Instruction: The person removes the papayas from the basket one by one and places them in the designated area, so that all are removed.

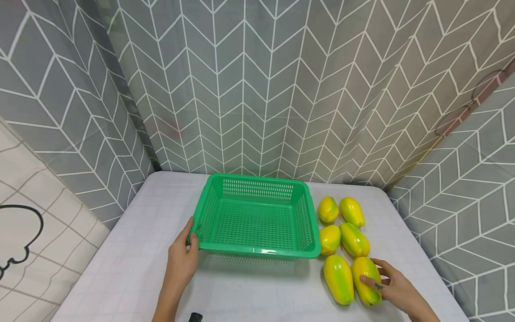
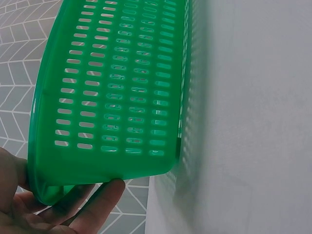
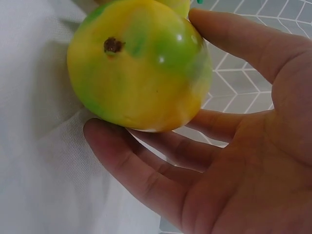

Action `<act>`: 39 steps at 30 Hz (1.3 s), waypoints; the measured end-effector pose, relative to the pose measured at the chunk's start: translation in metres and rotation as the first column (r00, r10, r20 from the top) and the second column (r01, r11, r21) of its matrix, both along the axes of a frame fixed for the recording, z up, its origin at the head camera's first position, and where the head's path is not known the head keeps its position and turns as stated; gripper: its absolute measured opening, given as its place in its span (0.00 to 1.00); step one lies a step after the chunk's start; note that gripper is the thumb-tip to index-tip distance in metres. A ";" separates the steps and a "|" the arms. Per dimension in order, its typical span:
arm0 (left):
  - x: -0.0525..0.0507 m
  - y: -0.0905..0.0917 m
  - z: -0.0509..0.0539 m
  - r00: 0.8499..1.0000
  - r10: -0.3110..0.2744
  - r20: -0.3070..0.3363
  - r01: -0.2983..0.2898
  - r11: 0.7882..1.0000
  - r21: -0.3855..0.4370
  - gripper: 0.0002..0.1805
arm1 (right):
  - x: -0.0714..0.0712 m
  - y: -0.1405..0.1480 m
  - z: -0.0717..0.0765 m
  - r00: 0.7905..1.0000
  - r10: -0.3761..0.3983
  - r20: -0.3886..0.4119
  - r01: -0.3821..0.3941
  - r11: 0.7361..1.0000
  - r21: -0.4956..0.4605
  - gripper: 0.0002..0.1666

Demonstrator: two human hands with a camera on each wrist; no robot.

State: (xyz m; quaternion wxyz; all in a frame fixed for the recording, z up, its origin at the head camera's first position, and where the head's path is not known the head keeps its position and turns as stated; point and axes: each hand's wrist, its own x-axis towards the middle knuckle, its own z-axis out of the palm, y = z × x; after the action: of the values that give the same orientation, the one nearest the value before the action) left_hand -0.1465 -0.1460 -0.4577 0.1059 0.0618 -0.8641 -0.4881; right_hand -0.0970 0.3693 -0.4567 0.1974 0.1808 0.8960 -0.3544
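Note:
My left hand [image 1: 183, 257] grips the rim of a green plastic basket [image 1: 253, 250] at its near left corner. In the left wrist view, the thumb and fingers wrap the basket's [image 2: 107, 168] rim, and a fingertip touches the slotted side. The basket holds nothing. My right hand [image 1: 396, 286] holds a yellow-green papaya [image 1: 365, 279], the nearest at the right, with thumb on one side and fingers around the other. Seen from the right wrist, the papaya [image 3: 141, 68] shows its brown stem end, still down by the white tablecloth.
Beside the held fruit lies another papaya [image 1: 339, 279]. More yellow-green fruits [image 1: 354, 240] lie in two columns right of the basket, close to its side. A small black object [image 1: 195, 317] shows at the front edge. Grey patterned curtains [image 1: 257, 89] stand behind the white table [image 1: 132, 250].

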 end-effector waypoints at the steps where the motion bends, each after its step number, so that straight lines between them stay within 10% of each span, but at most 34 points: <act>1: 0.000 0.000 0.000 1.000 0.001 -0.002 -0.001 1.000 -0.001 0.29 | 0.000 0.000 0.000 1.000 0.000 -0.001 0.000 1.000 -0.001 0.65; 39: 0.010 -0.001 0.005 0.999 0.003 0.046 -0.001 1.000 -0.030 0.30 | 0.006 0.007 0.008 0.994 -0.024 -0.103 0.022 0.999 -0.024 0.60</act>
State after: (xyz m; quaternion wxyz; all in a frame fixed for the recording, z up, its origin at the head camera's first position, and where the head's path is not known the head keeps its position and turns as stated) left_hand -0.1367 -0.1471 -0.4526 0.0874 0.0724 -0.8735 -0.4735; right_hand -0.0912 0.3766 -0.4483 0.1490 0.1702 0.8987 -0.3758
